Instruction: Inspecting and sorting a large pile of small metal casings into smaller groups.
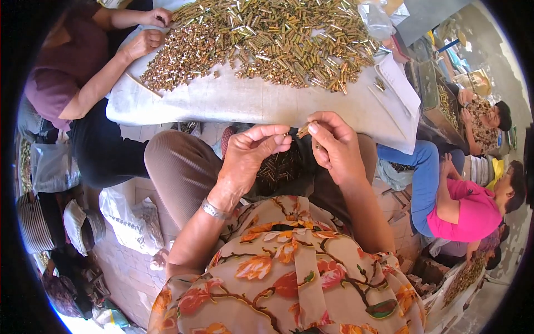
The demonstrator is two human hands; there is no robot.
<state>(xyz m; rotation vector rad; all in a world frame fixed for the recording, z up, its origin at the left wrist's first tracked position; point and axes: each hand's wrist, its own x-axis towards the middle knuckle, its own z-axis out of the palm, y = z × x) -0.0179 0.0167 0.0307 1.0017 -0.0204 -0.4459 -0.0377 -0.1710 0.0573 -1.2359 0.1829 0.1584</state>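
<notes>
My left hand (253,153) is closed in a pinch, with a tiny dark-gold metal piece (287,134) between thumb and forefinger, too small to name surely. Opposite it, my right hand (338,147) grips a short brass-coloured metal rod (303,132) between thumb and fingers. The two pieces are held close together, slightly apart, over my lap. Below them, between my knees, similar metal rods (278,170) lie in a dark container. In front stands a table covered with a pale cloth (250,106), bearing a heap of gold-coloured metal rods (300,44) and small nut-like pieces (186,58).
A co-worker's hands (153,38) are at the heap's left edge. A thin stick (143,84), a paper pad (397,83) and a plastic bag (375,19) lie on the table. A white bag (130,222) is on the floor at left. A person in pink (464,209) sits at right.
</notes>
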